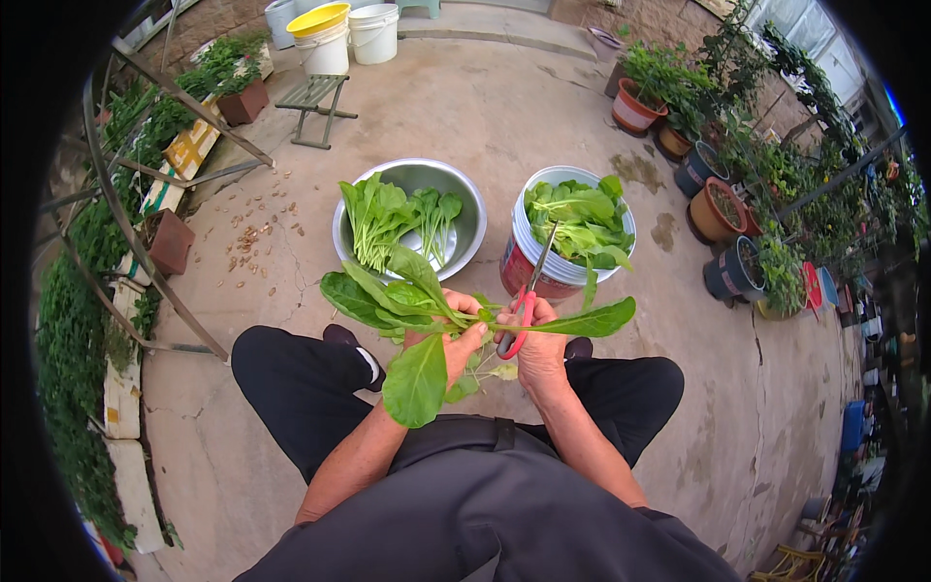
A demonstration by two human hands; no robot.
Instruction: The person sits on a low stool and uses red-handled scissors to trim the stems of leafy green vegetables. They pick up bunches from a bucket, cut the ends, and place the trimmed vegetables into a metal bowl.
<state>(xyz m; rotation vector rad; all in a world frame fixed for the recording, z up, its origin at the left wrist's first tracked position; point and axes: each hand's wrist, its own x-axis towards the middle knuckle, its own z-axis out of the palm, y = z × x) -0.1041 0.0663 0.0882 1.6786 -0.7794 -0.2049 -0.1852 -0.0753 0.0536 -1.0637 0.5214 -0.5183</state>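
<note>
My left hand (457, 342) grips a leafy green plant (407, 298) by its stem end, its broad leaves fanning out to the left and one hanging down. Pink-handled scissors (518, 327) are in my right hand (542, 349), with the blades pointing up and away. Its fingers also touch the stalk of a long leaf (589, 320) that stretches to the right. Beyond my left hand, a metal basin (473, 218) contains bunches of greens (378, 218). A plastic bucket (542, 269) full of loose leaves (574, 211) stands beyond my right hand.
Loose leaves (465, 385) lie between my feet. Peanuts (251, 244) are scattered on the concrete at left, near a metal frame (156, 320). A folding stool (316, 94) and white buckets (373, 36) stand farther off. Potted plants (716, 207) line the right side.
</note>
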